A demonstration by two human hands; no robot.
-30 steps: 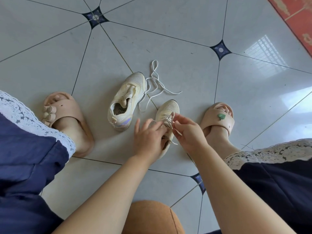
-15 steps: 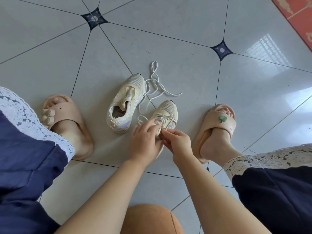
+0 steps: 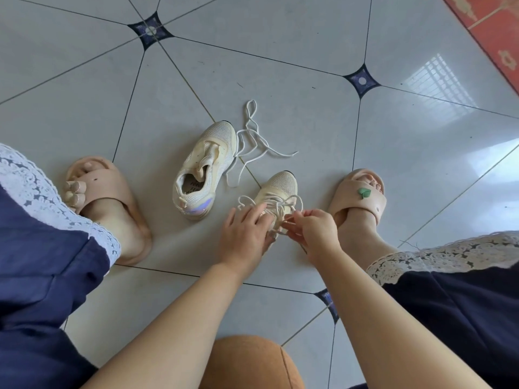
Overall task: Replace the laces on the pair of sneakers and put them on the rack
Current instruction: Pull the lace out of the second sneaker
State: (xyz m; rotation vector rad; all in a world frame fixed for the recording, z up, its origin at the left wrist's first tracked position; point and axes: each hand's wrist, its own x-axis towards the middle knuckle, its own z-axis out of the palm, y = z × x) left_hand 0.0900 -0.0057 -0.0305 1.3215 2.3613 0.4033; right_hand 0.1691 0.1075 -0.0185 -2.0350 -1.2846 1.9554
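Unlaced cream mesh sneaker (image 3: 200,175) upright on floor, loose white lace (image 3: 247,131) beside its toe; second cream sneaker (image 3: 280,182) nearer, carrying threaded white lace (image 3: 280,203).

laced sneaker (image 3: 280,184) heel hidden, red rug (image 3: 495,32) cropped

- Two sneakers: unlaced sneaker (image 3: 200,175), laced sneaker (image 3: 280,185).
- Two white laces: loose lace (image 3: 252,136), threaded lace (image 3: 276,203).
- Two pink slippers: left slipper (image 3: 108,186), right slipper (image 3: 362,202).
- Two hands: left hand (image 3: 243,234), right hand (image 3: 318,228).
- One orange seat (image 3: 247,360).
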